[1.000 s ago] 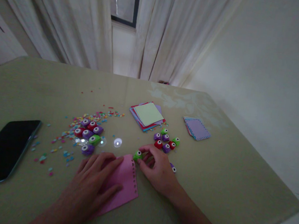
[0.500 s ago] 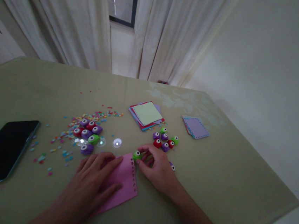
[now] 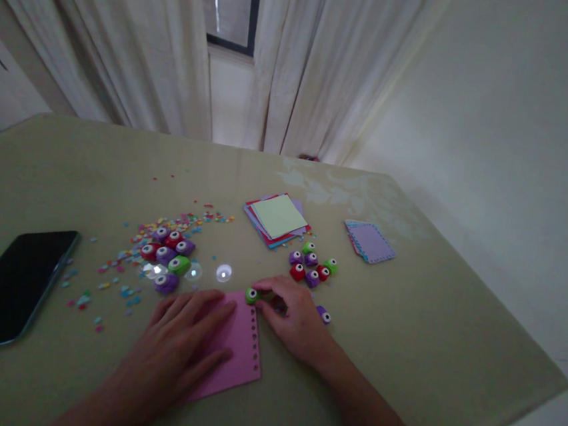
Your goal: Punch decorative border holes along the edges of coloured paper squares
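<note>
Greenish tabletop [image 3: 403, 331], pink paper [image 3: 238, 352] pinned under my flat, spread left hand [image 3: 176, 336]. Right hand's [image 3: 298, 318] got a narrow pinch on the green eyeball punch [image 3: 252, 296] at its top corner. Edge-punching stage, I reckon; needs lining up, then squeezing.

From a single camera worn on the head, we look forward and down across the table [image 3: 402, 338] (hands [image 3: 179, 337] close below us), toward curtains [image 3: 145, 39] beyond its far edge and a wall at right.
</note>
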`<state>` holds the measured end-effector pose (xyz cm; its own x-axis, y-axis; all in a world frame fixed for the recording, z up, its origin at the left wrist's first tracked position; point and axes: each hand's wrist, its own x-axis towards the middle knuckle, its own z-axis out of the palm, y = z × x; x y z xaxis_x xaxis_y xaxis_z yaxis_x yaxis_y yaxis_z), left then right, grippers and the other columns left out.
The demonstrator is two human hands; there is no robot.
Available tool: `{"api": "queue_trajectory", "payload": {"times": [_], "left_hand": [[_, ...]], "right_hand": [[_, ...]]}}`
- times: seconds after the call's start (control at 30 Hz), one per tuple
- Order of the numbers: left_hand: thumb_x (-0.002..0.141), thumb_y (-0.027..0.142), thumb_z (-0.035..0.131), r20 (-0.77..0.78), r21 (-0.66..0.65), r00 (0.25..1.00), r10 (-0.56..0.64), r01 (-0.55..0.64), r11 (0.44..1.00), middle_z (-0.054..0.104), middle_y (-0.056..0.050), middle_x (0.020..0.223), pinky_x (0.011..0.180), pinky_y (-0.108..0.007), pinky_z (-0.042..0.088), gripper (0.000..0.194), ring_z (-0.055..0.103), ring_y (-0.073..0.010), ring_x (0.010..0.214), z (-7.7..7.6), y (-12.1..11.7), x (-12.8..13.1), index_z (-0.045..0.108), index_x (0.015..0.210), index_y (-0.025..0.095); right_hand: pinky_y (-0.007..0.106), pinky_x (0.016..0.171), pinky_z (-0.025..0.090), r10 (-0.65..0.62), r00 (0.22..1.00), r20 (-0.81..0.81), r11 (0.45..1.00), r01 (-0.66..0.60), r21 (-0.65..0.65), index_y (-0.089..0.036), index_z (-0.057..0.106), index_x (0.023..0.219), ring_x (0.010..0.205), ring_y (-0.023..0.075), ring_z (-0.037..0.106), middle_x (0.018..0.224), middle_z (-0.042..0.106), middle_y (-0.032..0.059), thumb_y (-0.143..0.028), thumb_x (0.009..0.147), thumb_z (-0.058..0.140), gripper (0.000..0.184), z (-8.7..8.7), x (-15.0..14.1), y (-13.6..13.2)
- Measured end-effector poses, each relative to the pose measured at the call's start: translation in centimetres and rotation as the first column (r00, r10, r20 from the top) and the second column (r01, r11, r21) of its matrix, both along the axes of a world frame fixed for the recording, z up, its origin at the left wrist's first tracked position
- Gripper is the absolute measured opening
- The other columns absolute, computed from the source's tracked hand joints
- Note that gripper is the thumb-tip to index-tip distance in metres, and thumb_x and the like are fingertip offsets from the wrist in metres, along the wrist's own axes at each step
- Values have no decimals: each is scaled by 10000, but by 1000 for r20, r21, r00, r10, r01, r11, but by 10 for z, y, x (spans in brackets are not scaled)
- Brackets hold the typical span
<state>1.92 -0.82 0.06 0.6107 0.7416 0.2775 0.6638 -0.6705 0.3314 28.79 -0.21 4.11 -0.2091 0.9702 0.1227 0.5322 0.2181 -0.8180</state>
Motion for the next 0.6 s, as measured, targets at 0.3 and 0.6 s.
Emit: {"api": "queue_trajectory", "payload": {"times": [0.3,0.6], "left_hand": [[1043,495,664,-19,0,1000,-6,6,1000,633,-60,1527,1122,-495,434,543,592,-321,1333,1,-2,0,566,1557,351],[1035,485,678,38,6,999,-16,16,1000,634,-49,1514,1096,-494,466,533,588,-326,1316,0,2,0,569,1544,375]], "right_hand": [[335,954,555,13,1000,5,999,-13,-38,-230,805,1147,1022,214,734,1098,799,54,-133,948,757,227,3,0,1],[269,812,566,-22,996,-86,999,18,-48,-203,784,1170,945,179,734,1114,781,59,-174,939,760,234,3,0,0]]}}
